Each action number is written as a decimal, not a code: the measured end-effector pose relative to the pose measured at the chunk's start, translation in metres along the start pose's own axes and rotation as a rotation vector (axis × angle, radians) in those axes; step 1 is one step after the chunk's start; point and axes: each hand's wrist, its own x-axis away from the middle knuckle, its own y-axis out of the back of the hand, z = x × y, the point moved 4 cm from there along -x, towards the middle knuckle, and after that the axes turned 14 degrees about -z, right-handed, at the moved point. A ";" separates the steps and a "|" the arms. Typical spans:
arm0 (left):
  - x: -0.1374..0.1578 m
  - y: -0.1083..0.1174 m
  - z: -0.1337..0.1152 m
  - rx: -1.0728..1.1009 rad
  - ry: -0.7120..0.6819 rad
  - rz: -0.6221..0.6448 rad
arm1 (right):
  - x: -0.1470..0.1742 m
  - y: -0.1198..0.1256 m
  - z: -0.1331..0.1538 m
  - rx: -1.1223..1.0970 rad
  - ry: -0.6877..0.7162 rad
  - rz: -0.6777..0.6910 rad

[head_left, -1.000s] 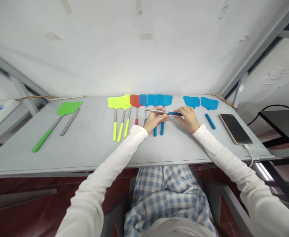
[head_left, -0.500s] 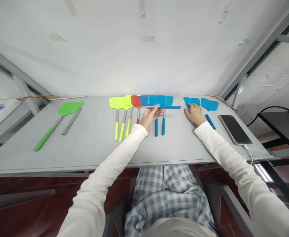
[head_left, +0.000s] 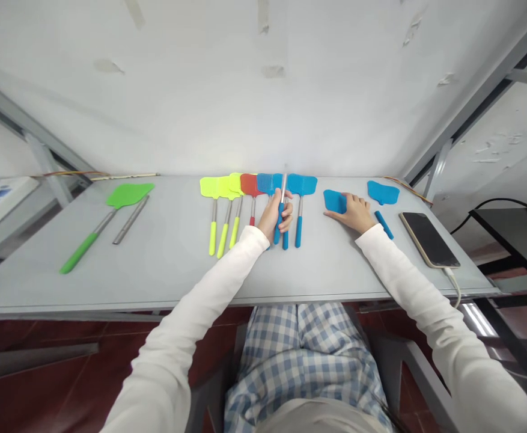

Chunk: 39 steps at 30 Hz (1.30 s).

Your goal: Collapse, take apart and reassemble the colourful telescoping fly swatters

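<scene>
My left hand [head_left: 276,214] is closed round a fly swatter handle [head_left: 279,224], a blue grip with a metal rod that points up. Under and around it lie assembled swatters: blue ones [head_left: 302,184], a red one [head_left: 250,184] and yellow ones [head_left: 212,187]. My right hand [head_left: 356,213] grips a blue fly swatter head [head_left: 334,201] between thumb and fingers, just above the table; part of the head is hidden by the fingers. Another blue swatter head [head_left: 383,192] lies to the right of this hand, with a loose blue grip [head_left: 383,224] below it.
A green swatter [head_left: 130,194] and a bare metal rod [head_left: 130,221] lie at the left of the grey table [head_left: 164,264]. A phone [head_left: 429,239] with a charging cable lies near the right edge. Behind stands a white wall [head_left: 200,96].
My left hand has turned the swatter handle from lying crosswise to upright. My right hand has picked up the blue swatter head and brought it left and nearer to me.
</scene>
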 end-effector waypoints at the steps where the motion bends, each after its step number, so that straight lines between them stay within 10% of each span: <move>1: 0.001 -0.001 -0.001 -0.034 0.008 0.038 | 0.000 0.002 0.003 0.005 0.017 -0.003; 9: 0.001 -0.001 0.000 -0.271 -0.081 0.111 | -0.008 0.024 0.012 -0.076 0.026 -0.256; 14: 0.006 -0.008 0.011 -0.400 -0.038 0.183 | -0.016 0.028 -0.008 -0.590 -0.312 -0.533; 19: 0.004 -0.005 0.011 -0.582 -0.122 0.159 | -0.012 -0.010 -0.007 -1.378 -0.864 -0.138; 25: -0.001 0.010 -0.006 -1.088 -0.522 -0.104 | 0.000 -0.010 0.021 -1.774 -0.930 0.212; 39: 0.006 0.008 -0.008 -1.540 -0.611 -0.165 | -0.001 0.003 0.027 -1.853 -0.876 0.046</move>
